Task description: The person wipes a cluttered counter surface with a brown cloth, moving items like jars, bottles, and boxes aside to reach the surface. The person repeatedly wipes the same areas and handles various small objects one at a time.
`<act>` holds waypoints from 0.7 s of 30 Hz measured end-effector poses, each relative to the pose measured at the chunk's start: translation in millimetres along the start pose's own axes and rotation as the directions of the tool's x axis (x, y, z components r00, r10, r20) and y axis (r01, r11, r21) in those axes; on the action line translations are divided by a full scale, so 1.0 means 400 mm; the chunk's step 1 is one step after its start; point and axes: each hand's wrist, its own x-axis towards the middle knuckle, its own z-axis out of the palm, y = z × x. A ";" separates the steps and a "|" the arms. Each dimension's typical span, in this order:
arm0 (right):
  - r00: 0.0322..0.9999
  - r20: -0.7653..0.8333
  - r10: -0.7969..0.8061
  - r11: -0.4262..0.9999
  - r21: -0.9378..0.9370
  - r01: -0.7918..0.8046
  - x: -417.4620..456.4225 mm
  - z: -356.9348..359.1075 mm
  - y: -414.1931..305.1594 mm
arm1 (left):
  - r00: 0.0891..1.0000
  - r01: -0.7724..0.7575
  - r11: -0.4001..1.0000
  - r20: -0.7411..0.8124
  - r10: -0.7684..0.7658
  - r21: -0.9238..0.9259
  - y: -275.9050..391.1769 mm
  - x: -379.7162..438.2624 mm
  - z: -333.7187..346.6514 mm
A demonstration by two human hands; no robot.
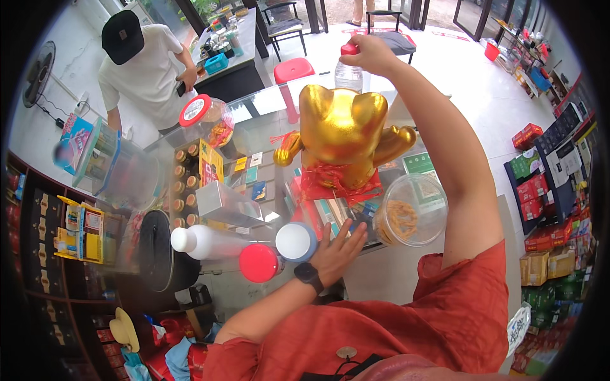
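My right hand (369, 53) reaches past a gold lucky cat figurine (340, 128) and grips the red cap of a clear plastic water bottle (349, 77). The cat partly hides the bottle's base. My left hand (337, 252), with a dark watch on its wrist, rests fingers spread near the counter's front edge. Just left of those fingers is a blue container with a white lid (293, 241). Beside it are a red-lidded jar (259, 263) and a white bottle (209, 242). A clear tub of brown snack sticks (405, 216) sits right of my left hand.
The glass counter (271, 128) carries a red-lidded snack jar (209, 119), a carton of small capped bottles (188, 176) and a clear plastic box (228, 205). A person in a white shirt (152, 66) stands at far left. Beyond are a red stool (293, 71) and stacked boxes (543, 266).
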 end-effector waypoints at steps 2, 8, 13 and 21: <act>1.000 0.022 -0.019 1.000 -0.023 0.019 0.003 0.018 -0.005 | 1.000 0.006 1.000 -0.012 -0.006 -0.003 0.000 -0.001 0.003; 0.980 0.187 -0.071 0.996 0.062 0.060 -0.033 -0.008 -0.016 | 1.000 0.020 1.000 -0.011 -0.020 0.000 0.004 0.002 0.019; 0.960 0.024 0.278 0.951 0.132 -0.279 -0.041 -0.094 0.184 | 0.994 0.025 1.000 0.109 -0.025 -0.003 0.006 0.014 0.011; 0.538 -0.235 0.810 0.587 0.311 -0.748 -0.516 -0.101 0.825 | 0.976 0.033 0.999 0.213 -0.037 0.026 0.014 0.020 0.018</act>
